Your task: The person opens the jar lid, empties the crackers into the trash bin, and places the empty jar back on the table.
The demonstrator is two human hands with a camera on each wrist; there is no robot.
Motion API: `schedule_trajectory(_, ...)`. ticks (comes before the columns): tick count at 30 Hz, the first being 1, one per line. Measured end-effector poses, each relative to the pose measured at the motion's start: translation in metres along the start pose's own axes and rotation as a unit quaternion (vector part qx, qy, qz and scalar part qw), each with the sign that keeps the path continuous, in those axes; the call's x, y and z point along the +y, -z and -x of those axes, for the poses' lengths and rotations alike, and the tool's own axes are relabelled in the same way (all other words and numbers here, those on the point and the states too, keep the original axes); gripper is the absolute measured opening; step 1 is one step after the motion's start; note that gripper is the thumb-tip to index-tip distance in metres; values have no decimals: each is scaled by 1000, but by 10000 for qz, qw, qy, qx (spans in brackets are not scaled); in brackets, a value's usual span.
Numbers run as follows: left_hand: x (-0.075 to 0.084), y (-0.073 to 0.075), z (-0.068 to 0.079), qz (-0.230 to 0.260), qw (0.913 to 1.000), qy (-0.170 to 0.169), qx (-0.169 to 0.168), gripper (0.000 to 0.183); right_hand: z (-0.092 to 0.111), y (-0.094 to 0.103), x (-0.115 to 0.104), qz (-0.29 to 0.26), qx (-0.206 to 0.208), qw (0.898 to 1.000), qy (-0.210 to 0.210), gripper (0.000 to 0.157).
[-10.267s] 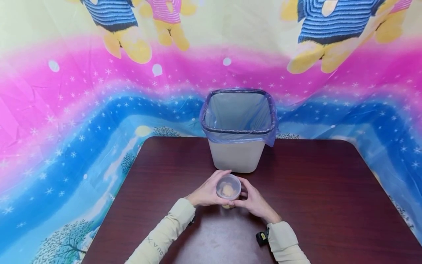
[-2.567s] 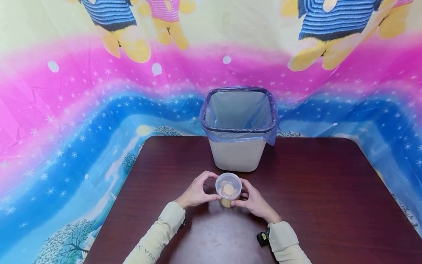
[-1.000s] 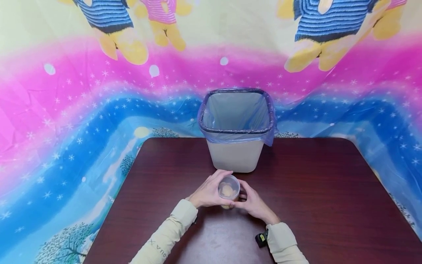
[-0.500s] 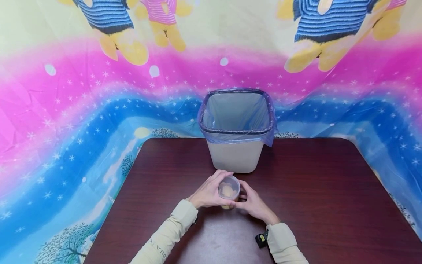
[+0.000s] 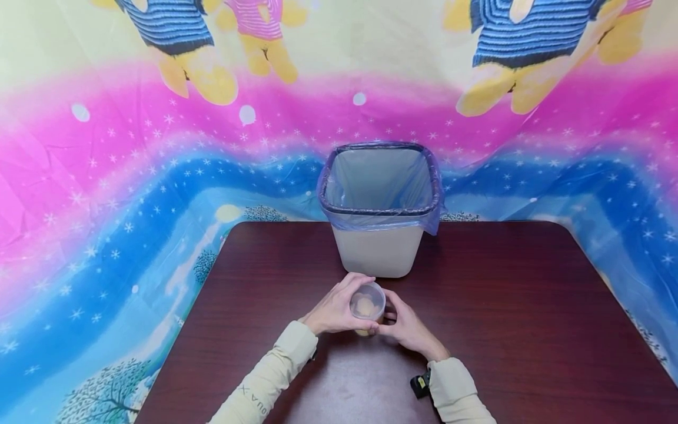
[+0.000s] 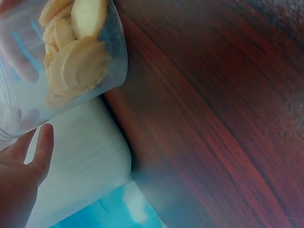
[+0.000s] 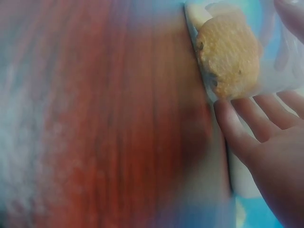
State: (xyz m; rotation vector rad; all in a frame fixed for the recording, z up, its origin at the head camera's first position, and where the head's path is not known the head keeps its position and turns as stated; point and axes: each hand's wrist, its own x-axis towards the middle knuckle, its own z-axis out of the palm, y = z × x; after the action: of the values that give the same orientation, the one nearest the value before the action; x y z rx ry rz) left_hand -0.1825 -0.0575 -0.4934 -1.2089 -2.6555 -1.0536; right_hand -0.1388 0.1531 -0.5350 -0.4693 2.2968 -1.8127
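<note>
A clear plastic jar [image 5: 366, 301] stands at the middle of the table, with pale yellow-brown snack pieces [image 6: 78, 66] in its lower part. My left hand [image 5: 335, 309] grips the jar's round top from the left, thumb at the near side and fingers at the far side. Lower down, my right hand [image 5: 410, 327] holds the jar's body from the right. A browned, rough-surfaced piece [image 7: 230, 54] shows through the wall in the right wrist view, with fingertips against the jar. The left palm hides part of the jar's side in the head view.
Just behind the jar stands a whitish waste bin [image 5: 378, 250], lined with a bluish-purple bag [image 5: 371, 221] folded over its rim. The dark red-brown table [image 5: 503, 294] has rounded far corners. A printed cloth [image 5: 132, 194] hangs behind it.
2.6 seconds ago the left fingers were spread away from the jar's top, with the thumb at its near side; now they wrap round it. Over the last second both hands look nearly still.
</note>
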Motion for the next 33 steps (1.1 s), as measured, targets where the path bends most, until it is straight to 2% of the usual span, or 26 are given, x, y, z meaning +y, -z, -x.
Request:
schedule_trajectory(4,0,-1,1,-1,10000,-6,23,86,1,-1,-2,98,62,9999,4,81)
schedule_trajectory(8,0,-1,1,26,10000,-21,81,85,1,-2,-4,355,141,9991,196,80)
schedule_trajectory(15,0,0,1,78,9997,-126,174,83,8,-5,-39,333,111,9986,389,83)
schedule_trajectory(24,0,1,1,24,9992,-293,270,82,4,-5,-42,348,172,9960,807,87)
schedule_trajectory(33,2,6,2,20,9994,-211,261,79,4,-6,-48,393,301,9964,688,88)
